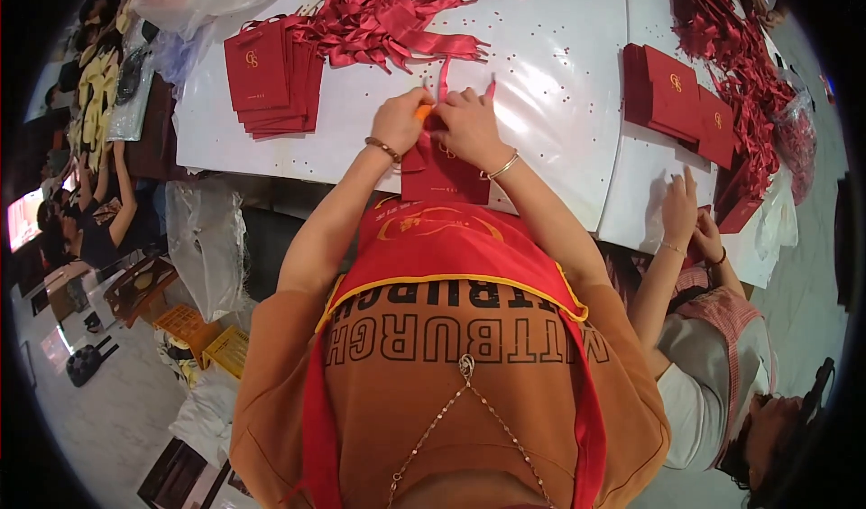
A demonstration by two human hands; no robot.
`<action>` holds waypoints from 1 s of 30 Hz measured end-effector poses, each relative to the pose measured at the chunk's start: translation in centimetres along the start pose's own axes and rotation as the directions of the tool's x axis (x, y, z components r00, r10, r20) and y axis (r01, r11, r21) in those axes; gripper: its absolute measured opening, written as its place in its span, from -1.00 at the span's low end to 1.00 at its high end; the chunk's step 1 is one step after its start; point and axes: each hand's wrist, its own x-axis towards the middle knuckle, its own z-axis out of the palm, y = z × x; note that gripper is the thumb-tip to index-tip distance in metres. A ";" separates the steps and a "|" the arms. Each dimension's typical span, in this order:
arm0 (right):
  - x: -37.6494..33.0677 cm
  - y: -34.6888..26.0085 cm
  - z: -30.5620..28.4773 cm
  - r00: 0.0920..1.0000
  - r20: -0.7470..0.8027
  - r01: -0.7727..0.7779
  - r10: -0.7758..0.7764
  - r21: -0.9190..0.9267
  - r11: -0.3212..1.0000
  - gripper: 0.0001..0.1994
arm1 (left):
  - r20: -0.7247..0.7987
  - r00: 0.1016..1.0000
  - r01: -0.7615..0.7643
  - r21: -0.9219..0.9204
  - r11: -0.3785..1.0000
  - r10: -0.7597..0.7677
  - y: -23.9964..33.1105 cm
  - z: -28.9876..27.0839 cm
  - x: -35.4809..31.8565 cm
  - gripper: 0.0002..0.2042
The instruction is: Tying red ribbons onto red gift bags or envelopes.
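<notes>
A flat red paper bag [444, 177] lies on the white table [541, 76] right in front of me, its lower part hanging over the near edge. Both my hands work at its top. My left hand [402, 119] pinches the top edge together with a small orange tool. My right hand [469, 123] grips the same edge and a red ribbon [444, 78] that sticks up from it. Each wrist wears a thin bracelet.
A stack of flat red bags [271, 76] lies at the left and a heap of red ribbons [388, 13] behind it. More red bags [677, 99] and ribbons [731, 49] lie at the right, where another person's hands [686, 216] work. Boxes and plastic bags [203, 247] stand on the floor at the left.
</notes>
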 end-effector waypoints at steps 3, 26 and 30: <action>-1.4 0.3 -1.7 0.997 -0.073 -0.028 0.012 -0.227 0.974 -0.75 | 0.105 0.994 0.024 -0.057 0.998 -0.018 0.3 0.3 0.4 -0.85; -5.0 4.0 -2.2 0.840 0.201 -0.521 0.504 0.557 0.647 -0.73 | 0.057 0.989 -0.136 -0.007 0.991 0.136 4.2 3.6 -1.7 -0.90; -5.2 3.6 -2.4 0.848 0.162 -0.497 0.505 0.575 0.649 -0.76 | 0.053 0.989 -0.141 0.053 0.989 0.138 4.5 4.1 -1.8 -0.90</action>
